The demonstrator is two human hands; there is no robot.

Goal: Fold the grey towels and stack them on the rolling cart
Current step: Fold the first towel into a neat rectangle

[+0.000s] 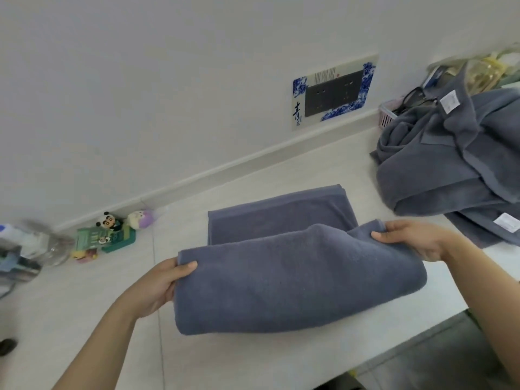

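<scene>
Blur smears the far left of my view, where a clear bottle (55,249) and some soft shapes beside it are hard to make out. Small toy figures (112,235) stand against the wall's base just right of that. The pile of grey towels (455,170) at the right runs off the frame edge, and the things behind it, including a pink basket (387,115), are mostly covered. No cart shows from here.

On the white table (84,305) I have one grey towel (292,280) in front of me, its near half lifted and doubled over toward the flat far half. My left hand (160,282) grips the left end of the raised fold, thumb on top, fingers hidden under the cloth. My right hand (416,239) pinches the right end, thumb over the edge, fingers tucked beneath. Both forearms reach in from the bottom corners, wrists about level. A wall socket panel (333,92) with blue trim sits above.
</scene>
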